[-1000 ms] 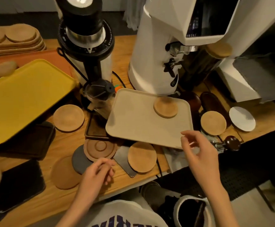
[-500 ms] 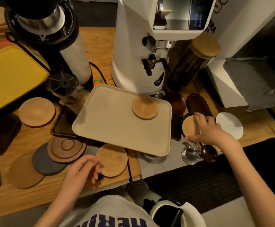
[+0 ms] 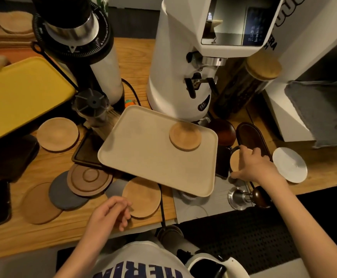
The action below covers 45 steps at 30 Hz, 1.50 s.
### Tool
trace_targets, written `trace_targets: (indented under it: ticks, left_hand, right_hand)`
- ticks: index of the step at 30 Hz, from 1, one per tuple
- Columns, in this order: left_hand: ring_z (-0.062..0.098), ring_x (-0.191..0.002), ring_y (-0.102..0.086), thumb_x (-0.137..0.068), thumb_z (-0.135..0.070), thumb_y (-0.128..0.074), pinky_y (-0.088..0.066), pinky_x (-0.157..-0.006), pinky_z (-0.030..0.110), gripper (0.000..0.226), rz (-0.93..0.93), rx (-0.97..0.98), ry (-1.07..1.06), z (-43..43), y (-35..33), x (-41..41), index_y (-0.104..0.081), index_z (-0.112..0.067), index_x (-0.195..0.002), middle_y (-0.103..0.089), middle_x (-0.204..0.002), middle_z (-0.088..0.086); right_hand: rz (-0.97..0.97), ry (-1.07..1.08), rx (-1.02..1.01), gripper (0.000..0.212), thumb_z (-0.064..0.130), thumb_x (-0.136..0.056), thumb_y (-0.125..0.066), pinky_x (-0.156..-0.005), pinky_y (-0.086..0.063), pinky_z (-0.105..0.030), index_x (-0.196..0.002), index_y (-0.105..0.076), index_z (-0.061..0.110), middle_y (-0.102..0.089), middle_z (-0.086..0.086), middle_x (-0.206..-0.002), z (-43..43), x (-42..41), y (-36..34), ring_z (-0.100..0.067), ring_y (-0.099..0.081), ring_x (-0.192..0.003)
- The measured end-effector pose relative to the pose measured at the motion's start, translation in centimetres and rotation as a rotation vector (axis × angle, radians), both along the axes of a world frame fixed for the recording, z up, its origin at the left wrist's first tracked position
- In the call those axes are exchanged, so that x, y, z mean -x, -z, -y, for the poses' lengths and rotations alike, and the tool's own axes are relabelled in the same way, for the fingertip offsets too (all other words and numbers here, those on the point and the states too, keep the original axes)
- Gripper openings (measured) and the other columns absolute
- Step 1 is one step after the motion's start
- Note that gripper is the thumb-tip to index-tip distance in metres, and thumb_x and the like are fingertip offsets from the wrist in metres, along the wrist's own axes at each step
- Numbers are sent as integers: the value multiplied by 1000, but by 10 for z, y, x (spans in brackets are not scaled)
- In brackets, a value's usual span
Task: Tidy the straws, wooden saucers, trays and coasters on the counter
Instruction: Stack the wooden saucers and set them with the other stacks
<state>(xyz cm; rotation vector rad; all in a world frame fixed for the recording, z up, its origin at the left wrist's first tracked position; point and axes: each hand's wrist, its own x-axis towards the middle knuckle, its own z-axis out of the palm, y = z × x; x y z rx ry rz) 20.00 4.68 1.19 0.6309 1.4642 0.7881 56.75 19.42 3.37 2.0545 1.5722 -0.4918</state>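
Judging from how things lie, you are early in the job. Only one light saucer [image 3: 185,135] is gathered on the beige tray [image 3: 143,157], which lies between your two hands, propped askew on other items.

Your right hand [image 3: 253,166] has its fingers curled over a second saucer [image 3: 235,160], thumb at its near edge, just right of the tray; it looks like the next piece to join the first. Your left hand [image 3: 109,214] is loosely curled and holds nothing. Its fingertips are at the rim of a third saucer [image 3: 141,197]; whether they touch it I cannot tell.

By count you have four light wooden saucers, the fourth saucer [image 3: 57,134] lying well beyond and left of your left hand. Three round coasters overlap just left of that hand: a grooved dark coaster [image 3: 89,180], a grey coaster [image 3: 63,196] and a flat brown coaster [image 3: 38,204]. One white disc [image 3: 289,164] sits just right of your right hand.

Three trays show plainly: the beige one, a yellow tray [image 3: 23,93] and a dark tray [image 3: 7,157] under its near edge. No straws are in view. Stacking saucers, coasters and trays is all left to do.
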Motion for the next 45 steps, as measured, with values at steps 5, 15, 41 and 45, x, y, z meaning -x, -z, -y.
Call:
trace_targets:
  ticks: [5,15,41,45]
  left_hand:
    - [17,-55,-55,-98,-10,-48,-47,-47,22,24,-6,-9,-13,-2,-3,5,-68,0,-90,-63,-66,9]
    - [30,-74,-66,-91,-25,-54,-56,-57,30,31,245,-12,-122,-14,-22,5,-72,-1,-93,-69,-85,22]
    - [53,-114,-56,-90,-58,-39,-53,-79,59,62,855,-87,-318,-13,-44,44,-58,-16,-131,-56,-132,29]
    - [53,-116,-55,-89,-59,-40,-55,-78,57,64,841,-72,-370,-3,-39,58,-58,-15,-131,-56,-132,29]
  right_hand:
    - [-82,31,-140,110,52,-73,-78,-98,-44,-54,-153,-6,31,-21,-18,-152,3,3,-28,-46,-34,-133]
    - [-552,-328,-310,116,63,-61,-70,-108,-39,-44,-145,10,60,-7,18,-154,57,112,-104,-21,-25,-139]
    - [-824,-201,-546,76,61,-86,-61,-107,-38,-23,-149,-29,34,-35,13,-149,9,165,-15,-1,-36,-133]
    - [-583,-49,-557,86,57,-84,-66,-111,-32,-45,-151,-28,21,-34,-9,-152,-29,139,12,-31,-36,-137]
